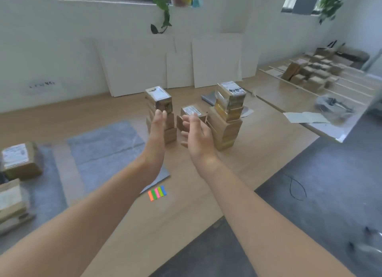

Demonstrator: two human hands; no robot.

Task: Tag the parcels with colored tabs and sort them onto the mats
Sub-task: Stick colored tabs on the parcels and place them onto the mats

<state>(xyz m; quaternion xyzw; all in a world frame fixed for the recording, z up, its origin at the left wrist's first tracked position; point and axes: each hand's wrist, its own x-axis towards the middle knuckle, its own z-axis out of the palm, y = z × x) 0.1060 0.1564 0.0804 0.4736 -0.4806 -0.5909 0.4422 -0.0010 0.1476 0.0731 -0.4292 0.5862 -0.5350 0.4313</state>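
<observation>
Parcels [227,111] at twelve o'clock await our tabs [157,193], two sit on the mat [51,173] at nine, left hand [158,122] and right hand [196,132] with grip wide, empty.

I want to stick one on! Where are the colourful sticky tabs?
The orange, green, pink and blue tabs lie on the wooden surface, lower middle of the head view, just beside the near corner of the grey mat.
</observation>
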